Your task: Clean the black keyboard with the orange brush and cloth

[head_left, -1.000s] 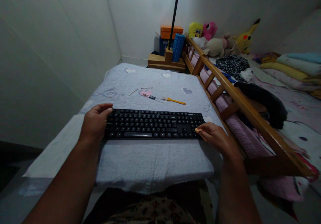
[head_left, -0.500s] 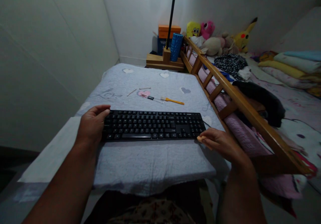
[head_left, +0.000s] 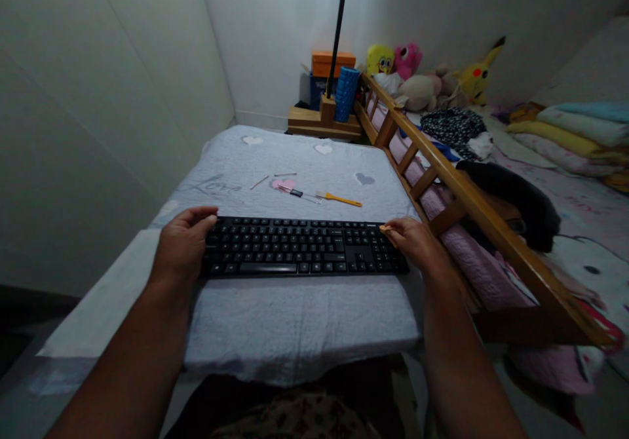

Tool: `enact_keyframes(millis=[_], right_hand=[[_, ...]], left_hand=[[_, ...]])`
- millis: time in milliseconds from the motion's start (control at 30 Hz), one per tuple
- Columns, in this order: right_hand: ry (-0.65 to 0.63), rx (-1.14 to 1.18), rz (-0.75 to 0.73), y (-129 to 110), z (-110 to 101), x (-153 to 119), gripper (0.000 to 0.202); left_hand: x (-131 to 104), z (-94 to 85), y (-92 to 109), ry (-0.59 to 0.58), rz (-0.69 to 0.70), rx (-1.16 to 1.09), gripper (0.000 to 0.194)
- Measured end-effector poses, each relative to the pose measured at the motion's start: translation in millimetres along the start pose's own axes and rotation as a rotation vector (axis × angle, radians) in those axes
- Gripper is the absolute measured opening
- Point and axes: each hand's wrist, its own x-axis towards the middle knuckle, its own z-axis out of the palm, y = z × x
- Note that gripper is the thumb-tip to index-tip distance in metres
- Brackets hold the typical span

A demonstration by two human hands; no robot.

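Observation:
A black keyboard lies flat on the cloth-covered table, its long side facing me. My left hand is closed around its left end, thumb on top near the upper corner. At the other end, my right hand pinches a small orange piece against the upper right of the keyboard, over the number keys. Most of that piece is hidden by my fingers, so its kind is unclear. Beyond the keyboard lie a yellow-handled brush, a black-gripped tool with thin wire ends and two cotton swabs.
A white sheet hangs over the table's left side. Along the right runs a wooden bed rail, with bedding and plush toys behind it. At the far end stand a black pole and a blue roller.
My right hand has moved from the keyboard's lower right corner up to its upper right, carrying the orange piece. My left hand keeps its place on the left end.

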Motion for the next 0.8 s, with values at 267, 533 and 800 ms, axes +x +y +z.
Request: enact_keyframes(millis=[267, 533, 800], right_hand=[[-0.039, 0.088, 0.005, 9, -4, -31, 0.028], [-0.079, 0.133, 0.013, 7, -8, -59, 0.031], [-0.195, 0.162, 0.053, 5, -19, -76, 0.031]], left_hand=[[1, 0.1, -2, 0.001, 0.015, 0.024, 0.038], [0, -0.7, -1, 0.001, 0.025, 0.04, 0.037], [-3, 0.4, 2, -0.002, 0.009, 0.022, 0.037]])
